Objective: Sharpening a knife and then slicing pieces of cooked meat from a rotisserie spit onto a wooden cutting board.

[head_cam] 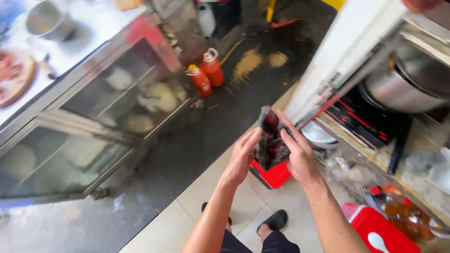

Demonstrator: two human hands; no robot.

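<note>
Both my hands hold a crumpled clear plastic bag (270, 138) with dark reddish-purple contents, raised in front of me over the floor. My left hand (243, 155) grips its left side with the fingers pointing up. Around the bag's right side my right hand (295, 149) is wrapped, fingers curled over the top. Below the bag a red container (276, 176) sits on the floor.
A glass-fronted cabinet (98, 117) with pale round items stands at left, a white counter with a metal pot (47, 19) above it. Two orange-red bottles (206, 75) stand on the dark wet floor. At right, a large steel pot (408, 82) on a stove, and a red lid (382, 232).
</note>
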